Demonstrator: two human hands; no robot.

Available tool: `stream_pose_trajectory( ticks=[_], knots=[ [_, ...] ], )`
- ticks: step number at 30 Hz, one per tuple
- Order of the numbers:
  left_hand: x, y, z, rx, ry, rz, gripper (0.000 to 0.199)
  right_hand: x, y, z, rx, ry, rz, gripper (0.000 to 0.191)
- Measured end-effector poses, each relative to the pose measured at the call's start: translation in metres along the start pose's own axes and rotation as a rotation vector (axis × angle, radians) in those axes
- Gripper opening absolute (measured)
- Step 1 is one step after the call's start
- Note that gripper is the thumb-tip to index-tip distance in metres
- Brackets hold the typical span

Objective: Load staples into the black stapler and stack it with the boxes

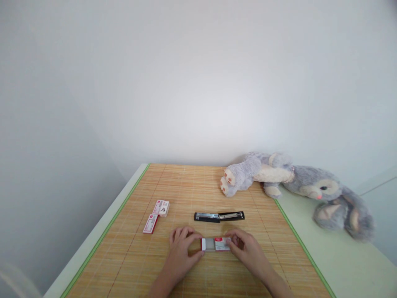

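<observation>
A small red-and-white staple box (222,244) lies in front of me, with a grey section showing between its white left end and the printed part. My left hand (183,248) grips the left end between thumb and fingers. At the right end, my right hand (245,248) pinches the printed part, its fingers curled. Just beyond the hands, a black stapler (219,216) lies opened out flat, its metal rail showing.
To the left sit small red-and-white boxes (150,223), some touching each other. A grey plush rabbit (266,171) lies across the back right, partly off the bamboo mat (130,256). The mat covers a pale table (350,265) against a white wall.
</observation>
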State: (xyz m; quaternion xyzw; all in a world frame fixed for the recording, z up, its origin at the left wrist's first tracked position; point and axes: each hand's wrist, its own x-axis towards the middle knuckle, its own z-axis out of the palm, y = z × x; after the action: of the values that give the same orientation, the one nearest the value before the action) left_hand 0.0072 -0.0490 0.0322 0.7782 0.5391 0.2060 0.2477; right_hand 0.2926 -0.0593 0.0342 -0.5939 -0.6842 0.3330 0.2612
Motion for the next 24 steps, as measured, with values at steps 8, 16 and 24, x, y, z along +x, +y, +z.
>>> stream_pose_trajectory(
  ticks=[8,16,24],
  knots=[
    [0.014,0.009,0.007,-0.085,-0.12,0.036,0.033,0.001,-0.022,-0.001,-0.143,-0.171,-0.067,0.023],
    [0.02,-0.008,0.018,-0.103,0.051,0.036,0.043,0.001,-0.025,0.014,-0.154,-0.081,-0.086,0.029],
    [0.077,-0.04,0.003,0.002,0.198,-0.036,0.046,0.024,-0.03,0.019,-0.102,0.016,-0.259,0.015]
  ],
)
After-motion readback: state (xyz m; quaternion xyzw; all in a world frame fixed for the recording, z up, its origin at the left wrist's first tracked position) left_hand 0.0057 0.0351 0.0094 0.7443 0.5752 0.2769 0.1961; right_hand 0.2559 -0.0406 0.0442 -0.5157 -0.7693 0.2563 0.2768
